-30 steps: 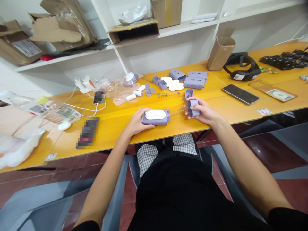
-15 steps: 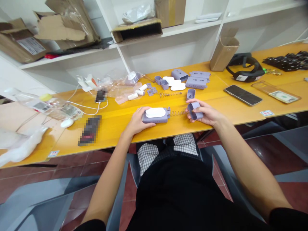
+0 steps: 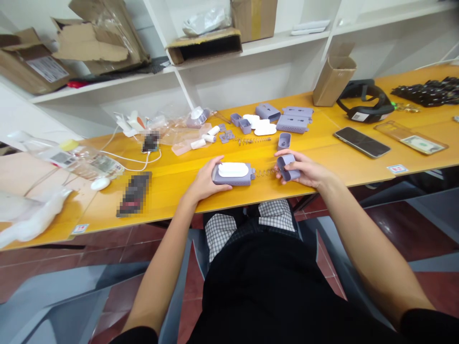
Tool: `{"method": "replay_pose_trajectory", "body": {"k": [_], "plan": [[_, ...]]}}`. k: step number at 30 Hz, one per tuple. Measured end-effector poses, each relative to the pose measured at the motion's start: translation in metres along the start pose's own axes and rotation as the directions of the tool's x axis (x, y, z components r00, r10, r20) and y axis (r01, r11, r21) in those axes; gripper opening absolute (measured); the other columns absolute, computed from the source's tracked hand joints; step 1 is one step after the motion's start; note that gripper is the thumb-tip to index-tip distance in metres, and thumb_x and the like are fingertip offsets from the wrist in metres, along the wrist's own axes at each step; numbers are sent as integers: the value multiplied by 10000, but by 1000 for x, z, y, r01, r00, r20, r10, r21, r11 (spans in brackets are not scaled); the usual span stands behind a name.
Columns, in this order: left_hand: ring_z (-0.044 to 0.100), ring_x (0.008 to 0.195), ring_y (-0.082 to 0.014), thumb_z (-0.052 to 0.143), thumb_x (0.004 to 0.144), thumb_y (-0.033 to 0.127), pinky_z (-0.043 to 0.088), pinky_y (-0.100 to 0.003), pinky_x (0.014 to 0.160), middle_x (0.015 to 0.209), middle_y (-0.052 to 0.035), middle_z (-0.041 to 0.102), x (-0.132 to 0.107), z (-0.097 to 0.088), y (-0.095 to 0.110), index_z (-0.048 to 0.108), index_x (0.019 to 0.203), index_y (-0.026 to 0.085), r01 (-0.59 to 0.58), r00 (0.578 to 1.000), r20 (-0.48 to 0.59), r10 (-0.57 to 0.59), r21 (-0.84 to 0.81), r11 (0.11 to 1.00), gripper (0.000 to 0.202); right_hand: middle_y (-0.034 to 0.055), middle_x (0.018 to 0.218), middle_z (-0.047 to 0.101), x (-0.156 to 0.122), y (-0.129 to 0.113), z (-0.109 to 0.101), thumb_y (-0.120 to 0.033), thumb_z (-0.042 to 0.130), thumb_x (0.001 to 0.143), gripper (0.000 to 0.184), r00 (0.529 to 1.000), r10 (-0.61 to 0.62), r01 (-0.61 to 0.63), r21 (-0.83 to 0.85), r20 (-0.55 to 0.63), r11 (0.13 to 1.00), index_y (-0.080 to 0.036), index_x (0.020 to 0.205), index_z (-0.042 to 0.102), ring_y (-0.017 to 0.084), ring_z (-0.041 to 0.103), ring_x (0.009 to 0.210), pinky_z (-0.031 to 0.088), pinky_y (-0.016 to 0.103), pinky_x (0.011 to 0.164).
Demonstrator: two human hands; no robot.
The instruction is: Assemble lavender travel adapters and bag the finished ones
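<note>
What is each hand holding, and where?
Left hand grips the lilac plastic housing by its left end; right hand holds a small lilac cap by its sides.

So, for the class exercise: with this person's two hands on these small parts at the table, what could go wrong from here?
The thin metal coil spring seems to span the gap between the lilac plastic housing with a white oval top, under the left hand, and the small lilac plastic cap, in the right hand. If either grip slips, it might spring loose. The small lilac plastic cup just beyond the right hand could also get knocked.
</note>
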State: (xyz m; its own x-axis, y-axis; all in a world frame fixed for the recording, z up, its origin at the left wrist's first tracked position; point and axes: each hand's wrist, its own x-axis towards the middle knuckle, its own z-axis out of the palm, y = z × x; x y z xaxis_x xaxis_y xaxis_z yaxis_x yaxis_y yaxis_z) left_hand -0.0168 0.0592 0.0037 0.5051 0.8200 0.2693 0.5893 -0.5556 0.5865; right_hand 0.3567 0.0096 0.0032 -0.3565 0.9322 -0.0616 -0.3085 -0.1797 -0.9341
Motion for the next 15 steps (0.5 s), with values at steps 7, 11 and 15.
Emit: {"method": "replay_pose_trajectory", "body": {"k": [7, 11, 15], "plan": [[577, 1404, -396, 958, 704, 508, 456, -582, 1206, 1527, -149, 586, 1, 1, 3, 503, 1534, 242, 6, 1000, 20, -6, 15, 1000, 983, 15, 956, 739, 13, 10, 30, -211, 868, 786, 427, 989, -41, 36, -36, -142, 999, -293, 1138, 641, 248, 779, 953, 687, 443, 793], [625, 1309, -370, 956, 704, 491, 500, -553, 1153, 1407, -127, 635, 0, 0, 3, 586, 1410, 228, -23, 999, -25, 24, 52, 998, 840, -11, 936, 735, 25, 21, 39, -255, 877, 795, 391, 967, -94, 94, -12, -238, 995, -299, 1099, 634, 229, 779, 956, 664, 514, 949], [637, 1261, -349, 973, 682, 469, 521, -534, 1121, 1353, -108, 634, 0, 1, 7, 599, 1356, 236, -78, 991, -103, 81, 39, 996, 805, -4, 955, 755, 26, 23, 38, -267, 881, 794, 399, 973, -66, 75, 34, -223, 997, -302, 1104, 632, 240, 790, 962, 641, 541, 1003]]}}
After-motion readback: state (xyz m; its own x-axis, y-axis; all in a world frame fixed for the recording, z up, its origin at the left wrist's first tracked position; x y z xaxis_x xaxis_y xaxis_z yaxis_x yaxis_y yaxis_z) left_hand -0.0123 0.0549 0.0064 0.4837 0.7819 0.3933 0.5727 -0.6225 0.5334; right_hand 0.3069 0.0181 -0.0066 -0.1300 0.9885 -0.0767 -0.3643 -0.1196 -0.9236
